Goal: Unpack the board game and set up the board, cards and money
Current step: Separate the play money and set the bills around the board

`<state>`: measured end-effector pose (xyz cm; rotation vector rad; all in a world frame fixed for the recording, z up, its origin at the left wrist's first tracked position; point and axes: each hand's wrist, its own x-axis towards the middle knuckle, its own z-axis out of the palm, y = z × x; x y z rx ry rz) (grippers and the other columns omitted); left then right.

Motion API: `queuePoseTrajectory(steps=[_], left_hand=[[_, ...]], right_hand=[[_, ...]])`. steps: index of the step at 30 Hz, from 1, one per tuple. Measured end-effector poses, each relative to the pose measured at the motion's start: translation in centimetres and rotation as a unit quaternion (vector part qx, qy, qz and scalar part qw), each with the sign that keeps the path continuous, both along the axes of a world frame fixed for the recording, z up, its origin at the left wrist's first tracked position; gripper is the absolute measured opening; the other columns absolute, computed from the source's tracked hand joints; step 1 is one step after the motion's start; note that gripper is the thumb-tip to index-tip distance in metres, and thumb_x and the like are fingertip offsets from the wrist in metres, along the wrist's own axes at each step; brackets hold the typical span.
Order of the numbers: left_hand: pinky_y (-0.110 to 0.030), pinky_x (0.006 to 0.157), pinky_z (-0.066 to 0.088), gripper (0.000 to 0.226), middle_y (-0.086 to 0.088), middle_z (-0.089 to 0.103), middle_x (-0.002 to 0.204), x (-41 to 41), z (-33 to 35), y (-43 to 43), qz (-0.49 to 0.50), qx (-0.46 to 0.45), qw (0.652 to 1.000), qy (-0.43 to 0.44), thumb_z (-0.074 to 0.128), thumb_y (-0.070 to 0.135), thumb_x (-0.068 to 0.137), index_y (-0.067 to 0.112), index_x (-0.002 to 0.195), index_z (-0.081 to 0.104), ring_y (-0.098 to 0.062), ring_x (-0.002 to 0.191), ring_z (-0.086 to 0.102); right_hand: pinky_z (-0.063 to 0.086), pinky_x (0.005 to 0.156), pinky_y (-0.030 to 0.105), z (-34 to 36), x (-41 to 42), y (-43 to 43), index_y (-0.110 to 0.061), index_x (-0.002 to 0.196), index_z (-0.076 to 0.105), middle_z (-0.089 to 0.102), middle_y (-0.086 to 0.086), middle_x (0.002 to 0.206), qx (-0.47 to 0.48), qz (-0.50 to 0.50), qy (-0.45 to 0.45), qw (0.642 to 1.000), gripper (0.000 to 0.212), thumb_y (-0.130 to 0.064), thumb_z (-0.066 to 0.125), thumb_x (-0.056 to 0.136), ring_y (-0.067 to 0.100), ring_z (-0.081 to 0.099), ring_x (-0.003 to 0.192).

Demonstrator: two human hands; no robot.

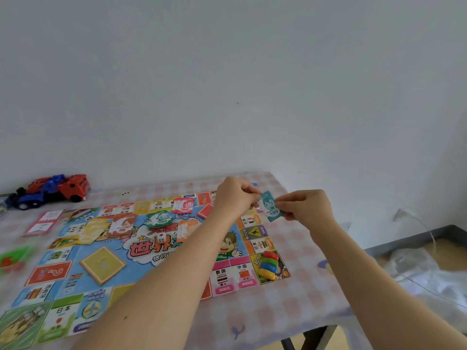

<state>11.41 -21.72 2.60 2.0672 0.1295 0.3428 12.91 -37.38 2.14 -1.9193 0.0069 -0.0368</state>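
The colourful game board (106, 269) lies flat on the table. Both hands are raised over its far right corner. My left hand (233, 197) and my right hand (304, 207) pinch a small stack of teal 100 money notes (270, 207) from either side. On the board lie small piles of money: a green one (159, 218), a red-and-white one (182, 205), an orange one (188, 229) and a yellow one (93, 231). A white die (161, 239) sits mid-board, beside a yellow card deck (103, 264). Coloured plastic pawns (269, 263) are heaped on the board's right corner square.
A red and blue toy truck (50, 189) stands at the table's far left by the wall. A pink card (43, 222) lies left of the board. The checked tablecloth (290, 311) ends at the right edge, with clear plastic wrapping (417, 271) on the floor beyond.
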Motion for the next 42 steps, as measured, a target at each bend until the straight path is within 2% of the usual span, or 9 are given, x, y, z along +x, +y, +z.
queuePoseTrajectory(steps=[2, 5, 9, 12, 16, 21, 28, 34, 42], left_hand=[[-0.031, 0.080, 0.057, 0.013, -0.010, 0.074, 0.091, 0.6, -0.5, -0.4, 0.009, 0.035, 0.999, 0.002, 0.068, 0.011, 0.085, 0.008, 0.097, 0.073, -0.014, 0.073, 0.068], [-0.026, 0.084, 0.052, 0.017, -0.004, 0.072, 0.104, 1.2, -1.8, -0.2, 0.027, 0.126, 0.992, -0.009, 0.065, 0.014, 0.088, 0.012, 0.102, 0.073, -0.014, 0.091, 0.067], [-0.026, 0.082, 0.051, 0.016, 0.003, 0.072, 0.104, 1.7, -3.2, 0.6, 0.016, 0.209, 0.978, -0.002, 0.061, 0.016, 0.089, 0.017, 0.096, 0.075, -0.009, 0.090, 0.064], [-0.030, 0.083, 0.053, 0.014, 0.005, 0.072, 0.099, 1.8, -3.4, 0.6, -0.015, 0.240, 0.971, 0.001, 0.064, 0.023, 0.088, 0.020, 0.095, 0.076, -0.007, 0.086, 0.063], [-0.023, 0.074, 0.047, 0.017, 0.004, 0.071, 0.098, 1.9, -3.4, 0.0, -0.056, 0.269, 0.961, 0.011, 0.066, 0.028, 0.086, 0.021, 0.098, 0.075, -0.006, 0.079, 0.057], [-0.030, 0.082, 0.053, 0.021, 0.002, 0.067, 0.108, 1.9, -3.8, -0.4, -0.070, 0.310, 0.947, 0.041, 0.067, 0.036, 0.084, 0.025, 0.102, 0.073, -0.012, 0.092, 0.062], [-0.032, 0.084, 0.052, 0.021, 0.001, 0.064, 0.113, 1.7, -3.8, -0.7, -0.052, 0.314, 0.947, 0.039, 0.067, 0.035, 0.084, 0.026, 0.103, 0.073, -0.015, 0.097, 0.060], [-0.027, 0.079, 0.050, 0.015, 0.005, 0.068, 0.104, 0.2, -2.5, 1.4, -0.003, 0.254, 0.967, -0.030, 0.063, 0.025, 0.088, 0.023, 0.097, 0.074, -0.008, 0.088, 0.059], [-0.024, 0.074, 0.047, 0.014, 0.006, 0.072, 0.095, -3.6, -0.4, 7.8, 0.054, 0.242, 0.968, -0.029, 0.063, 0.023, 0.087, 0.022, 0.094, 0.075, -0.009, 0.080, 0.060]], right_hand=[[0.060, 0.064, 0.031, -0.6, 0.5, -0.3, -0.017, 0.066, 0.073, 0.072, 0.007, 0.069, 0.016, -0.029, 0.015, 0.999, 0.014, -0.010, 0.076, 0.078, 0.016, 0.066, 0.061], [0.060, 0.065, 0.032, -1.8, 1.2, -0.4, -0.019, 0.063, 0.071, 0.071, 0.007, 0.069, 0.000, -0.059, 0.031, 0.998, 0.019, -0.007, 0.076, 0.077, 0.018, 0.068, 0.062], [0.059, 0.071, 0.038, -3.3, 1.7, 0.4, -0.025, 0.059, 0.070, 0.070, 0.000, 0.069, -0.070, -0.069, 0.041, 0.994, 0.023, -0.009, 0.076, 0.075, 0.020, 0.069, 0.075], [0.055, 0.058, 0.029, -3.2, 2.0, 0.8, -0.024, 0.060, 0.070, 0.069, -0.002, 0.069, -0.111, -0.075, 0.039, 0.990, 0.021, -0.010, 0.073, 0.076, 0.017, 0.067, 0.074], [0.046, 0.049, 0.023, -3.0, 1.6, 1.2, -0.023, 0.068, 0.074, 0.069, -0.002, 0.072, -0.181, -0.079, 0.020, 0.980, 0.016, -0.010, 0.067, 0.075, 0.015, 0.063, 0.070], [0.049, 0.055, 0.025, -3.0, 1.5, 1.7, -0.024, 0.068, 0.072, 0.069, -0.003, 0.073, -0.237, -0.080, 0.005, 0.968, 0.018, -0.010, 0.065, 0.075, 0.017, 0.063, 0.071], [0.053, 0.060, 0.028, -2.8, 1.2, 2.1, -0.025, 0.073, 0.073, 0.069, -0.002, 0.080, -0.302, -0.068, -0.012, 0.951, 0.017, -0.012, 0.062, 0.075, 0.018, 0.063, 0.072], [0.055, 0.062, 0.030, -1.6, 0.3, 3.7, -0.026, 0.079, 0.073, 0.070, -0.006, 0.079, -0.278, -0.046, -0.087, 0.956, 0.018, -0.016, 0.059, 0.081, 0.013, 0.063, 0.070], [0.056, 0.058, 0.031, -0.4, -2.0, 10.7, -0.023, 0.075, 0.076, 0.072, -0.004, 0.073, -0.248, 0.074, -0.120, 0.958, 0.021, -0.010, 0.059, 0.077, 0.017, 0.065, 0.064]])
